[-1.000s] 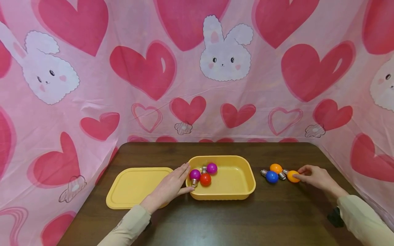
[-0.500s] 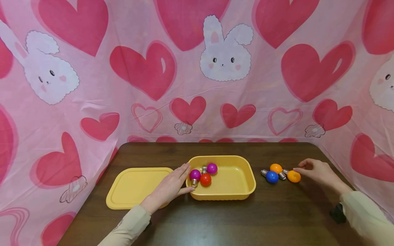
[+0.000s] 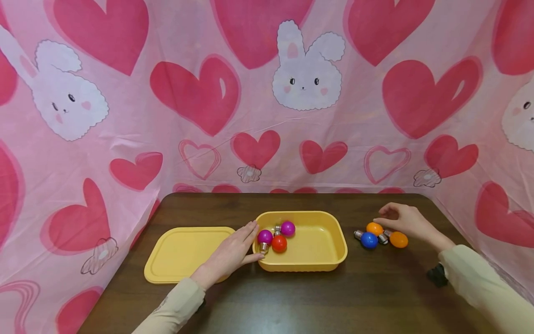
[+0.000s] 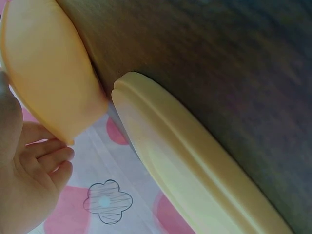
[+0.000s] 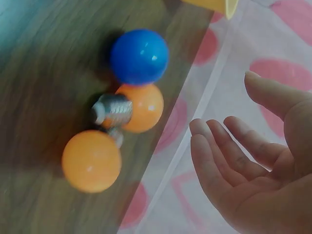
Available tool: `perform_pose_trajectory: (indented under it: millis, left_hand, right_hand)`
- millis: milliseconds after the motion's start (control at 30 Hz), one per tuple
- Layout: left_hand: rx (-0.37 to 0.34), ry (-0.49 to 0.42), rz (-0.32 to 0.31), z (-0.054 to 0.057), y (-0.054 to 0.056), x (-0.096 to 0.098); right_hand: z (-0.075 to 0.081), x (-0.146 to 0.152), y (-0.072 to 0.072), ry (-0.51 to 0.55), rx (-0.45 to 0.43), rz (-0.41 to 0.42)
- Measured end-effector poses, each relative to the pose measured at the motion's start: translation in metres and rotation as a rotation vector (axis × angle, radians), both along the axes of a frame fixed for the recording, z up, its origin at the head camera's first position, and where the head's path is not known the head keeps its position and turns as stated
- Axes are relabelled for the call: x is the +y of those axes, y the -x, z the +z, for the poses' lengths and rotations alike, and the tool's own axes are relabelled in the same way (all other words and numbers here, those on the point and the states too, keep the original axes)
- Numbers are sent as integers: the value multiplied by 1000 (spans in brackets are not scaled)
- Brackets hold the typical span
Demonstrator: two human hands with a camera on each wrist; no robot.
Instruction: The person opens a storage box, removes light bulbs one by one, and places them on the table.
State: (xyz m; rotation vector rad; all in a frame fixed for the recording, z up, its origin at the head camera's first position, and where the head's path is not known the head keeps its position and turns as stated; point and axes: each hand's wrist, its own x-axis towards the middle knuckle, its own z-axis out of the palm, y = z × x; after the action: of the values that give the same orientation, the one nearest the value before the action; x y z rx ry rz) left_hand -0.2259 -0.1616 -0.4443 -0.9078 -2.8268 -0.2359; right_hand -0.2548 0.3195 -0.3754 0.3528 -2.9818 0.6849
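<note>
While the left hand [image 3: 227,253] rests against the left end of a yellow plastic container [image 3: 302,267] at the centre of the frame, the right hand [image 3: 410,223] hovers over three loose light bulbs at right. Left fingers: extended, close together, along the container's left rim; thumb spread away, by its lower-left corner. Right fingers: loosely bent, thumb apart from them, nothing between. Their tips are near the first orange bulb [image 3: 374,228]; the right wrist view shows them apart from it.

Bulb group, right of the container: the first orange bulb uppermost, the blue bulb [image 3: 369,240] just below and left, the second orange bulb [image 3: 399,240] at the right. All lie on their sides, metal screw bases visible.

Inside the container, grouped in its left half: one magenta bulb [image 3: 265,236] far left, base toward the bottom of the frame; a red bulb [image 3: 279,244] just beside it; another magenta bulb [image 3: 288,228] above, base pointing left.

Flat yellow lid [image 3: 183,253] at lower left, partly covered by the left arm. Dark wood-grain table [image 3: 317,301] below; pink heart-and-rabbit fabric [image 3: 346,120] behind.
</note>
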Motion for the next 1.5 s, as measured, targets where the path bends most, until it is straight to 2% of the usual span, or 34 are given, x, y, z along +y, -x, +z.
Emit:
perform_pose_trajectory:
  millis: [200, 567, 933, 1167, 1500]
  left_hand:
    - [5, 5, -3, 1, -1, 0]
    - [1, 8, 3, 2, -1, 0]
    - [-5, 8, 4, 1, -1, 0]
    - [-1, 14, -2, 0, 0, 0]
    - [-32, 17, 9, 2, -1, -1]
  right_hand:
    - [2, -27, 8, 23, -39, 62]
    - [7, -77, 13, 91, -43, 209]
    - [-6, -124, 27, 113, -22, 341]
    - [-17, -153, 33, 138, -74, 351]
    - [-23, -182, 40, 101, -121, 362]
